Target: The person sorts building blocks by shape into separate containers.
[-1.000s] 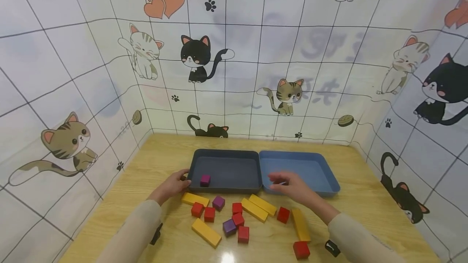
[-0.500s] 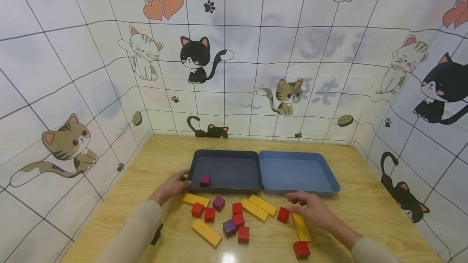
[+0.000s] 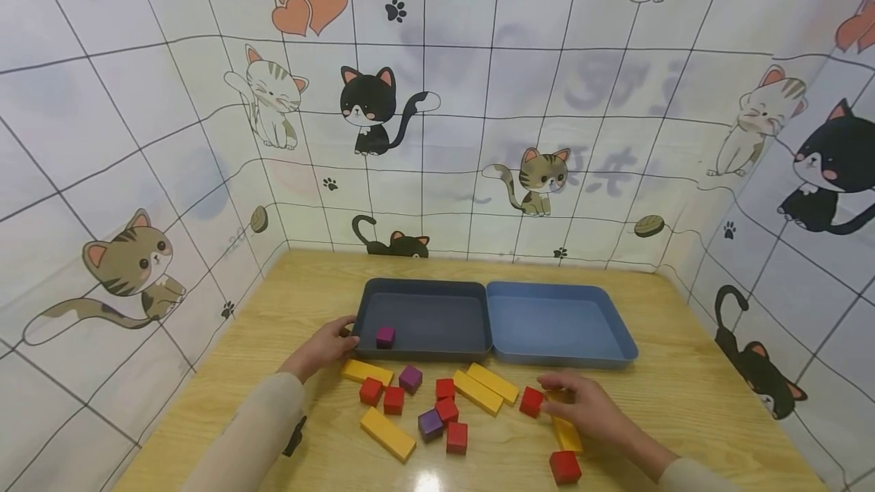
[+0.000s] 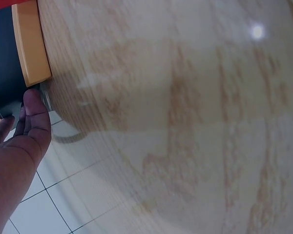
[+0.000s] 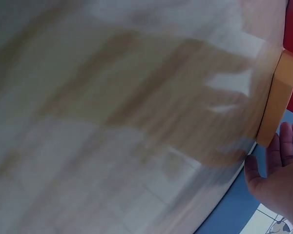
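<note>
Head cam first: I'm seeing one purple cube sitting inside the dark tray, toward its near left corner, and that's the only block I'm spotting in a tray. The blue tray is standing right alongside. Everything else is lying loose on the table: I'm counting seven red cubes, two more purple cubes and five yellow blocks. So I'm calling this barely started, with nearly all the pieces left. The left hand is gripping the dark tray by its left side, and the right hand is straddling the far end of the rightmost yellow block, with a red cube just beyond the fingertips.

Left wrist cam: I'm getting thumb and fingers around the tray corner, another yellow block lying just beside it, plus plenty of glare.

Right wrist cam: the thumb is standing apart from the fingers near the block's end, so I'm reading that hand as unclosed. Whether it's touching, I'm honestly not able to tell. I'm not counting that piece as picked up yet.
</note>
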{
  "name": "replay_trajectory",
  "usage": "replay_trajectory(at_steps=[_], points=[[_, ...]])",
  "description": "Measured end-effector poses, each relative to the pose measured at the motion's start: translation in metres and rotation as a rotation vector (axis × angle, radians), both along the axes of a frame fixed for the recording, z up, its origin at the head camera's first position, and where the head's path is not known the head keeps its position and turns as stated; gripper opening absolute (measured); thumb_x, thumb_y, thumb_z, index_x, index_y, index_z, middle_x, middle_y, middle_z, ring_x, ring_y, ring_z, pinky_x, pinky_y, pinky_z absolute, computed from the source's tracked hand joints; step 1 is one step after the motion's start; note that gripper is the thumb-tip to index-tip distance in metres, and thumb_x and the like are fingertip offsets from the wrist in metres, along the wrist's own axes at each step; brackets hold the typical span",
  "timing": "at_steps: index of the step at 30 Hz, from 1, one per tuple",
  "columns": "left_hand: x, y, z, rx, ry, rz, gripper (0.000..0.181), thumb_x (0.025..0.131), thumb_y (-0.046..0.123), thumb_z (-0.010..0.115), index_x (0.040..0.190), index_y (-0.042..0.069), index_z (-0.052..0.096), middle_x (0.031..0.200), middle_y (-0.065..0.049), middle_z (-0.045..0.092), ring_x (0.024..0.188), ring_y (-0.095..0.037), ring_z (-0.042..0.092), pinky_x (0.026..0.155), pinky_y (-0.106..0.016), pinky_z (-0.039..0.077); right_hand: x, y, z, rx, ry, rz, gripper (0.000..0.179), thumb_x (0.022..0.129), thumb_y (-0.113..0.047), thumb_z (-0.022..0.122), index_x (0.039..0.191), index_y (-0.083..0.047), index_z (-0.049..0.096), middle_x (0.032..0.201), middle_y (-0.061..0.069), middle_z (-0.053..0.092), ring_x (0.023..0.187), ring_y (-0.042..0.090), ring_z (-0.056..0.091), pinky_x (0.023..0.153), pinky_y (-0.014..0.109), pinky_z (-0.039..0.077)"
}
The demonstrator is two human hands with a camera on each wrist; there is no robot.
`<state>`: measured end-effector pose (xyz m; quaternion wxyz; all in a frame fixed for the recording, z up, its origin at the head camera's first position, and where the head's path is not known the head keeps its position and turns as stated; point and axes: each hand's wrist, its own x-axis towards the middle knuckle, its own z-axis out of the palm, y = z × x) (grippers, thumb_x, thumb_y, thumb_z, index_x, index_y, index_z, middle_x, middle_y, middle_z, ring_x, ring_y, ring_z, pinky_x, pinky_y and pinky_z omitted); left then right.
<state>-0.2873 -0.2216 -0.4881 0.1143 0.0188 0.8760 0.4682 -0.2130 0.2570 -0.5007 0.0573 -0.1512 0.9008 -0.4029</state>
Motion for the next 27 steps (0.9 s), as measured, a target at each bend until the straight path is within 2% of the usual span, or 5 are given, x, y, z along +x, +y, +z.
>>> replay_trajectory(at_steps=[10, 15, 21, 27], points=[[0.0004, -0.0003, 0.0013, -0.003, 0.005, -0.018, 0.051, 0.1, 0.006, 0.054, 0.148, -0.005, 0.038, 0.116, -0.022, 0.059, 0.091, -0.024, 0.059, 0.08, -0.04, 0.054, -0.0025, -0.0021, -0.0014, 0.031, 0.021, 0.053, 0.048, 0.086, -0.036, 0.076, 0.122, -0.006, 0.069, 0.117, 0.003, 0.068, 0.108, 0.028, 0.061, 0.094, 0.04, 0.049], [-0.0004, -0.0011, 0.0003, 0.018, 0.003, -0.021, 0.051, 0.1, 0.006, 0.054, 0.147, -0.005, 0.038, 0.113, -0.021, 0.059, 0.089, -0.024, 0.058, 0.077, -0.038, 0.052, -0.0037, -0.003, -0.003, 0.072, 0.055, 0.08, 0.051, 0.083, -0.04, 0.079, 0.121, -0.007, 0.07, 0.114, -0.001, 0.068, 0.105, 0.023, 0.062, 0.093, 0.039, 0.05], [-0.0001, -0.0016, 0.0003, 0.021, 0.012, -0.03, 0.05, 0.1, 0.005, 0.054, 0.146, -0.006, 0.039, 0.111, -0.02, 0.06, 0.088, -0.023, 0.059, 0.077, -0.039, 0.053, -0.005, -0.0051, -0.0038, 0.098, 0.058, 0.086, 0.042, 0.083, -0.038, 0.079, 0.115, -0.012, 0.072, 0.109, -0.005, 0.068, 0.103, 0.022, 0.062, 0.091, 0.041, 0.05], [-0.0003, -0.001, 0.0006, 0.015, 0.006, -0.025, 0.051, 0.1, 0.004, 0.054, 0.147, -0.005, 0.038, 0.113, -0.022, 0.059, 0.09, -0.024, 0.059, 0.079, -0.04, 0.053, -0.0049, -0.0064, -0.0016, 0.09, 0.035, 0.075, 0.036, 0.084, -0.034, 0.079, 0.114, -0.013, 0.073, 0.109, -0.004, 0.068, 0.104, 0.024, 0.061, 0.091, 0.044, 0.05]])
